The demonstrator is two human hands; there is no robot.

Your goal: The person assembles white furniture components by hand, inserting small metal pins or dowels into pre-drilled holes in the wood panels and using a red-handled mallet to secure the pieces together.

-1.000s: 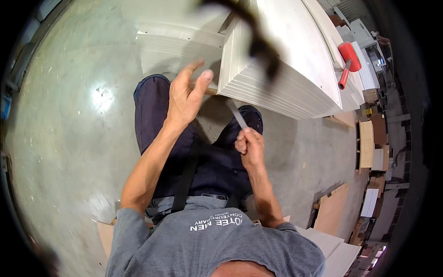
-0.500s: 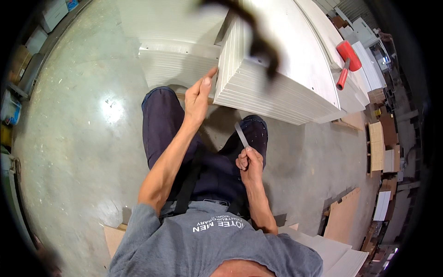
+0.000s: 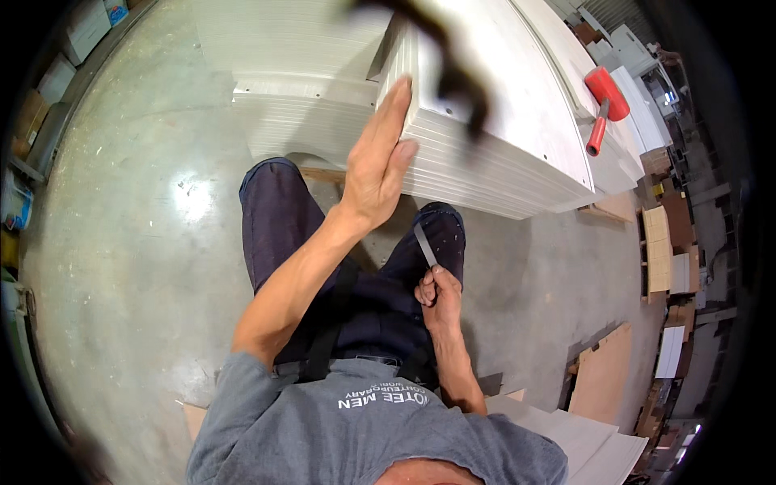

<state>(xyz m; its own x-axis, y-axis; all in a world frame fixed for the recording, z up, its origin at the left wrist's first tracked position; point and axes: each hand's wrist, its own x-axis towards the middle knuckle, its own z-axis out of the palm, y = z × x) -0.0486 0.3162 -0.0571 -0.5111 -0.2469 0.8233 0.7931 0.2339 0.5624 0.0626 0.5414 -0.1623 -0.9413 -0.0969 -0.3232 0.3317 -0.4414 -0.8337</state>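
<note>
A tall stack of white panels (image 3: 493, 174) stands in front of me, its layered edges facing my knees. My left hand (image 3: 380, 158) lies along the near left corner of this stack, fingers stretched out and together, thumb apart. It grips nothing. Low over my right thigh, my right hand (image 3: 439, 293) is closed around one end of a thin, flat grey metal strip (image 3: 424, 245). The strip's free end points up and away toward the stack. Whether it has a sharp edge or teeth cannot be made out.
A red-headed mallet (image 3: 606, 97) with a red grip rests on the panels at the right. Another white panel stack (image 3: 299, 121) stands left of the first. A wooden board (image 3: 600, 378) lies on the floor at right. A dark blurred shape hangs close before the camera.
My left hand has moved up and right, from pointing at the stack's side to lying flat along its corner. The right hand keeps the strip nearly in place, slightly lower.
</note>
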